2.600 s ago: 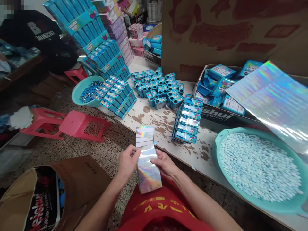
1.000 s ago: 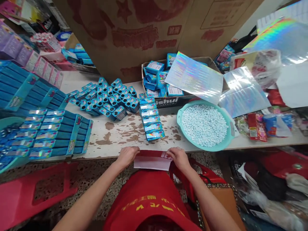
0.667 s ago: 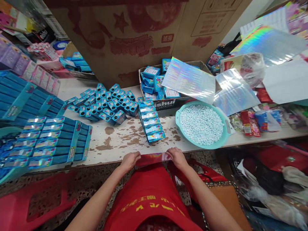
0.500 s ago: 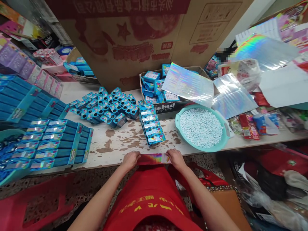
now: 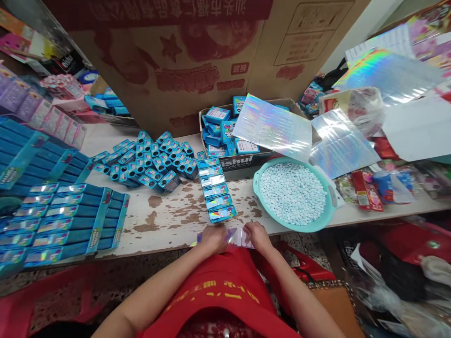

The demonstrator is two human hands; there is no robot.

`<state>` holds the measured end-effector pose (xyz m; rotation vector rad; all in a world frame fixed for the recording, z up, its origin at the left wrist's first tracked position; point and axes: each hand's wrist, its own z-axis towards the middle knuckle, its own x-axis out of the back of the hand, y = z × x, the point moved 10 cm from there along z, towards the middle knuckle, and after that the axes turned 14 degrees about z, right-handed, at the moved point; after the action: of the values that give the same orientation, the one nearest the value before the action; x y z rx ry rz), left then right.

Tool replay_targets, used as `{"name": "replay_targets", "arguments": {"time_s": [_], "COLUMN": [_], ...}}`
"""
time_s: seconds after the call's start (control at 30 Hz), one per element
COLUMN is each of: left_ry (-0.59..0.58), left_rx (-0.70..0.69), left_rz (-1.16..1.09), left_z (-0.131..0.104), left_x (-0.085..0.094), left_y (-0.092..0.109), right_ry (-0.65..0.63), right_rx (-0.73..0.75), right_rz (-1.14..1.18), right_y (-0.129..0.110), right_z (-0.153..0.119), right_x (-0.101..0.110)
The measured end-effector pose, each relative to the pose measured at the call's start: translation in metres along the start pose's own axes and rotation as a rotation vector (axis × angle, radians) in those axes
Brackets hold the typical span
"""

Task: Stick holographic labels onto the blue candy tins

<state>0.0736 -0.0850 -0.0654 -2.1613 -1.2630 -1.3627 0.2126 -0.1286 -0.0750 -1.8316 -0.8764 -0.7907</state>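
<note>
A shiny holographic sticker strip (image 5: 241,237) stretches between my hands at the table's front edge. My left hand (image 5: 213,238) is closed over it, and part of the strip sticks out to the left. At the strip's right end, my right hand (image 5: 258,237) pinches it. Just beyond my hands stands a row of small blue boxes (image 5: 215,191), several with shiny stickers on their tops. Farther left, many blue boxes (image 5: 158,157) with round dark holes on top are clustered together. A turquoise basin (image 5: 258,185) of small pale-blue candies is to the right.
Behind the row, an open carton (image 5: 243,162) holds loose blue boxes, partly covered by a holographic sheet (image 5: 275,126). A large cardboard box (image 5: 211,56) stands at the back. Stacked blue display packs (image 5: 70,220) fill the left. Colourful packets (image 5: 366,188) lie at right.
My left hand has slid right along the strip, closer to my right hand. The strip's left part now shows beyond it. The view has shifted slightly.
</note>
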Motion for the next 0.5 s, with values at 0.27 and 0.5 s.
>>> {"name": "replay_targets", "arguments": {"time_s": [0.27,0.5], "left_ry": [-0.058,-0.081], "left_rx": [-0.008,-0.014], "left_rz": [0.070,0.071], "left_z": [0.015,0.017], "left_x": [-0.012,-0.012], "left_y": [0.000,0.002], "right_ry": [0.370,0.342], "right_rx": [0.228,0.320], "right_rz": [0.014,-0.021], "right_y": [-0.033,-0.039], "right_z": [-0.026,-0.037], "right_x": [-0.002,-0.034]}}
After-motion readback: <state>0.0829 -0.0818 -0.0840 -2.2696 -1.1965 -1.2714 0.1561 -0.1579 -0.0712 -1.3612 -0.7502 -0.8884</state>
